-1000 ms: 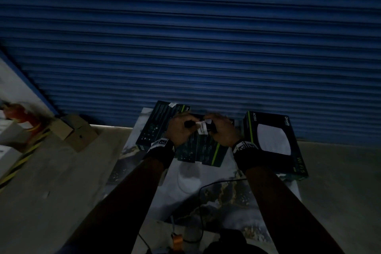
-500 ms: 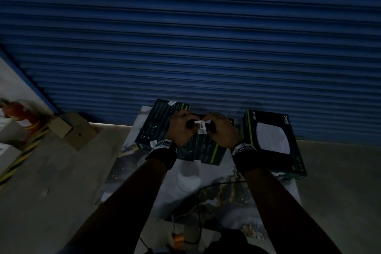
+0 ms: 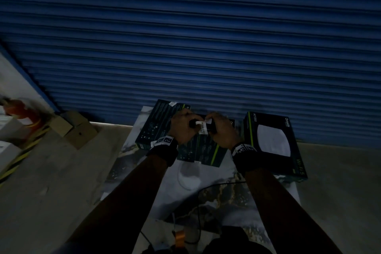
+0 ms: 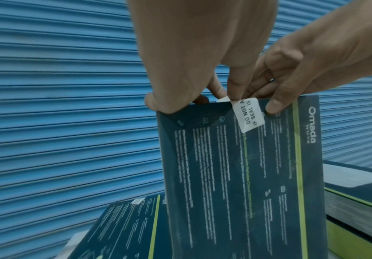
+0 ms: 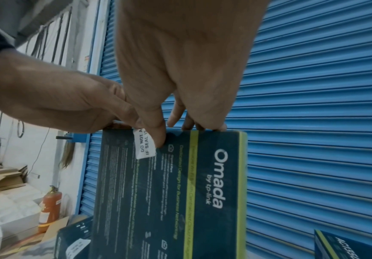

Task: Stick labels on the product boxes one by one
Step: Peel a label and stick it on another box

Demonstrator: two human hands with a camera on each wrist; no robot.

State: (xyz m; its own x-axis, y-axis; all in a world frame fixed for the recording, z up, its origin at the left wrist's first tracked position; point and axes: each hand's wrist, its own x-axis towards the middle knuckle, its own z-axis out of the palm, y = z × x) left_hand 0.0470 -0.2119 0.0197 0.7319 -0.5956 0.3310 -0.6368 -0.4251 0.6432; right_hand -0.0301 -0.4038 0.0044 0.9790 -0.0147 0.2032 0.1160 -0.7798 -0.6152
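Note:
A dark teal Omada box (image 3: 204, 150) stands upright on its edge on the marbled sheet (image 3: 127, 150). My left hand (image 3: 183, 128) pinches its top edge, thumb in front (image 4: 187, 99). A white seal label (image 4: 248, 114) is folded over that edge. My right hand (image 3: 221, 130) pinches the label there, thumb at its right side (image 5: 180, 131) and fingers behind. The label (image 5: 143, 147) reads "DO NOT A… IF SEAL IS". To the left a second teal box (image 3: 158, 126) lies flat with a white label at its far corner. Another box (image 3: 272, 142), with a white disc picture, lies at the right.
A blue roller shutter (image 3: 185, 37) stands close behind the boxes. Cardboard boxes (image 3: 72, 128) and a red fire extinguisher (image 5: 49, 210) are at the left. A black cable (image 3: 206, 189) crosses the sheet near me. Bare concrete floor (image 3: 340, 192) lies on both sides.

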